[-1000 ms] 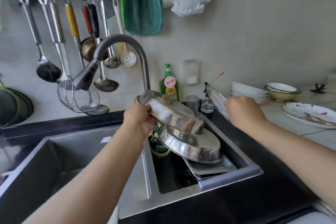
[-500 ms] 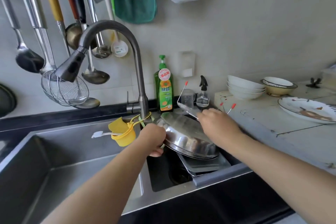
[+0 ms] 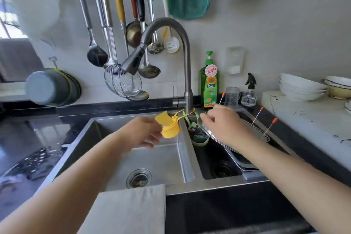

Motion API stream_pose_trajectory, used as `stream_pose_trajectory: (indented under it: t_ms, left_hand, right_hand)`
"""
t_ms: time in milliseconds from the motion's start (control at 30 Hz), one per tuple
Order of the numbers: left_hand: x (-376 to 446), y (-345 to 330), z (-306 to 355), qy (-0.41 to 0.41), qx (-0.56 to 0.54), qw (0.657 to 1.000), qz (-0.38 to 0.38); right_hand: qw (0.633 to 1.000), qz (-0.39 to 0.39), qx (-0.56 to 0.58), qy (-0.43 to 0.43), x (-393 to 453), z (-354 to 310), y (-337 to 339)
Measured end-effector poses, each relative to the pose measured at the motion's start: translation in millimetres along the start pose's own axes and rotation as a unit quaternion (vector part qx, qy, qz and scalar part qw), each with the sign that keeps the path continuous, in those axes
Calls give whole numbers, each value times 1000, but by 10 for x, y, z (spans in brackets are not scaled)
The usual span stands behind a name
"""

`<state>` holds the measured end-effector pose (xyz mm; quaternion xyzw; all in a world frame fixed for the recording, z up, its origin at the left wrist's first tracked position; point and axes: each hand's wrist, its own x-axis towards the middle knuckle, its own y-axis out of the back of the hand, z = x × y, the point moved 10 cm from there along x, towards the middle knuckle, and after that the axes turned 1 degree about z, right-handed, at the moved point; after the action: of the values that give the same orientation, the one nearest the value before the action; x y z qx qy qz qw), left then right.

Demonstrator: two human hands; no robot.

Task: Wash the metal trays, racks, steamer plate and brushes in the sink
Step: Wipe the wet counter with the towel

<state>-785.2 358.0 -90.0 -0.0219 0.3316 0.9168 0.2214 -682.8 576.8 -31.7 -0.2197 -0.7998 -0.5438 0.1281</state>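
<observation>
The left hand (image 3: 146,133) is showing motion blur, so its finger posture cannot be determined. The right hand (image 3: 226,125) is covering the near part of the metal trays (image 3: 212,135). The wire rack (image 3: 260,131), at three o'clock of that hand, is lying partly concealed. The enamel bowl (image 3: 340,87) is running off the frame's three o'clock edge.

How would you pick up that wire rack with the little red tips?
Probably pinch the outer rim of the round wire steamer rack from above on its right side. It lies tilted over the metal trays, and that edge stands clear of the right hand.
</observation>
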Motion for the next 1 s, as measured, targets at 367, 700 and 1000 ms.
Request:
stream_pose_trajectory:
  t_ms: [367, 700, 1000]
  left_hand:
    - [-1168, 991, -1321, -46, 348, 916, 193]
    - [-1434, 121, -1930, 23, 404, 914, 39]
    - [-1385, 273, -1955, 12, 374, 924, 71]
  right_hand:
    - [976, -192, 47, 88, -833, -1644, -1612]
    - [941, -274, -72, 184, -1605, -1724, -1776]
    - [928, -316, -101, 168, -1616, -1684, -1832]
